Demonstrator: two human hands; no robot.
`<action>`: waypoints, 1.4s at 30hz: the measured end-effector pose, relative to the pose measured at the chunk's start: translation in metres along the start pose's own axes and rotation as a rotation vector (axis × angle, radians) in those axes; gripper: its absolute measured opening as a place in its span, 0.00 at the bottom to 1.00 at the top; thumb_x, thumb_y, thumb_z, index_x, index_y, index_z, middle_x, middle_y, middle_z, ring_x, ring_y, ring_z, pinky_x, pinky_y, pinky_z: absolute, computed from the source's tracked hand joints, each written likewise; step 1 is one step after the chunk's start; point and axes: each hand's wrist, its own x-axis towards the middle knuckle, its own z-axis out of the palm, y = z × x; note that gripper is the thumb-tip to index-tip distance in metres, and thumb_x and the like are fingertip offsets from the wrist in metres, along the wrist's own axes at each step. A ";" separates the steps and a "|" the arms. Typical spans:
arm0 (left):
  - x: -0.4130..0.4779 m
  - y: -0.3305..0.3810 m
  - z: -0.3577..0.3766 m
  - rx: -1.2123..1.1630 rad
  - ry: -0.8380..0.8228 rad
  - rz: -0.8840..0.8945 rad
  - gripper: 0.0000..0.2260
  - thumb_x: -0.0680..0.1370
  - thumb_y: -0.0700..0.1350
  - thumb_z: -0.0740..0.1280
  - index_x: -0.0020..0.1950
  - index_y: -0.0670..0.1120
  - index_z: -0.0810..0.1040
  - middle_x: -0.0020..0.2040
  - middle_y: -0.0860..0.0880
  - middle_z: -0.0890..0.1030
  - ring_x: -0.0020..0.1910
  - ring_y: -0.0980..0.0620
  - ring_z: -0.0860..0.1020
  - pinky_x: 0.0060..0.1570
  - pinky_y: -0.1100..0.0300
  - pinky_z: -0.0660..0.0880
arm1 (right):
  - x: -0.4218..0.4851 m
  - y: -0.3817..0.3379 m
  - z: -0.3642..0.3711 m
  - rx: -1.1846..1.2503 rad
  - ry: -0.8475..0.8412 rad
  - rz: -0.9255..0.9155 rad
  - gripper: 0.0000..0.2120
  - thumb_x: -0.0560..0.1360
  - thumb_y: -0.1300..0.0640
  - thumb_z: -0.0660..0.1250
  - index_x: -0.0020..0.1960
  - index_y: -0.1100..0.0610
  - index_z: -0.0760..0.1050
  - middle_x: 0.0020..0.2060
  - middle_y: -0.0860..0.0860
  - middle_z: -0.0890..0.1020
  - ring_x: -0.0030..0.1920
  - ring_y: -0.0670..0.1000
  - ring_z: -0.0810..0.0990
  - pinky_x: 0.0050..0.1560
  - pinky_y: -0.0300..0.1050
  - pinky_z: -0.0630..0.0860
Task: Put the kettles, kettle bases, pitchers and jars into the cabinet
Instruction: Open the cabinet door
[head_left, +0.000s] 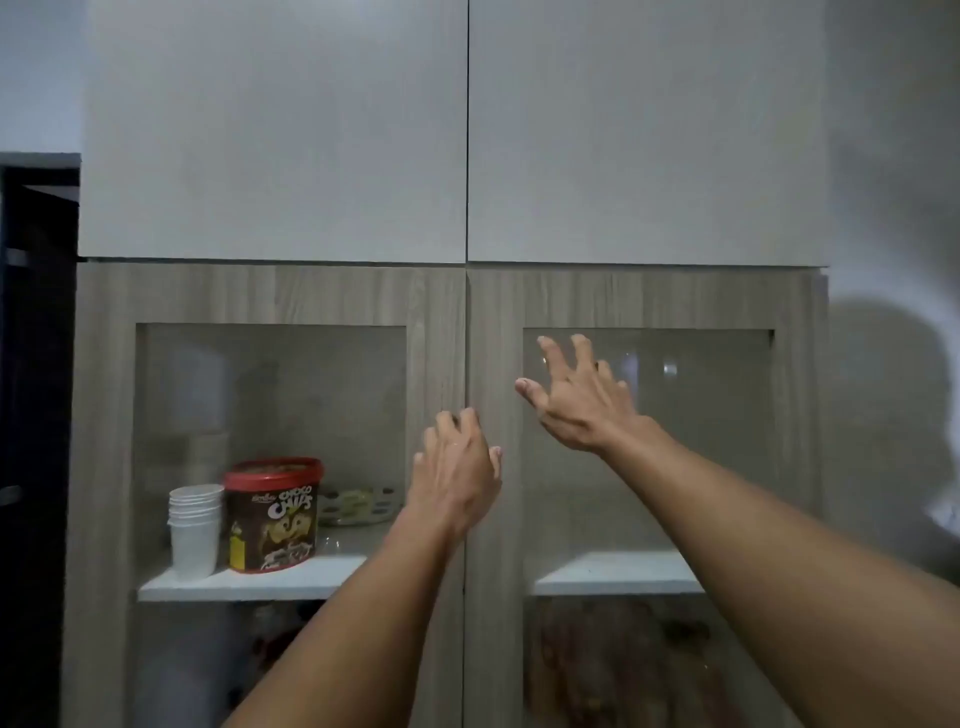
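A wood-grain cabinet (291, 296) with two glass-paned doors fills the view, and both doors are closed. My left hand (457, 478) rests at the seam between the doors, its fingers curled against the inner edge of the left door. My right hand (576, 400) is raised in front of the right door's glass pane (701, 441), fingers spread, holding nothing. No kettle, kettle base, pitcher or jar is in sight.
Behind the left glass, a white shelf (291, 577) carries a stack of white cups (195, 530), a red-lidded Choco Chips tub (272, 514) and a patterned dish (358, 506). White upper cabinet doors (275, 130) sit above. A wall lies to the right.
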 end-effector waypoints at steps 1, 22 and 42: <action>0.013 -0.002 0.007 -0.042 -0.002 -0.002 0.19 0.80 0.53 0.62 0.67 0.47 0.65 0.64 0.42 0.71 0.60 0.42 0.73 0.58 0.46 0.75 | 0.018 -0.003 0.006 -0.001 0.012 -0.024 0.32 0.79 0.36 0.51 0.78 0.48 0.52 0.79 0.56 0.50 0.73 0.66 0.62 0.69 0.65 0.63; 0.153 -0.022 0.084 -0.251 0.239 -0.193 0.37 0.75 0.57 0.69 0.75 0.43 0.55 0.68 0.43 0.63 0.64 0.44 0.67 0.63 0.50 0.71 | 0.209 -0.043 0.030 0.171 0.156 -0.072 0.31 0.75 0.39 0.66 0.74 0.47 0.61 0.68 0.60 0.60 0.65 0.67 0.71 0.64 0.58 0.70; -0.129 0.187 -0.065 -0.844 0.054 0.173 0.17 0.72 0.43 0.73 0.58 0.45 0.72 0.48 0.47 0.84 0.44 0.48 0.82 0.43 0.58 0.77 | -0.125 0.024 -0.182 0.017 0.386 0.195 0.32 0.69 0.49 0.66 0.69 0.61 0.64 0.58 0.59 0.73 0.51 0.60 0.76 0.50 0.55 0.77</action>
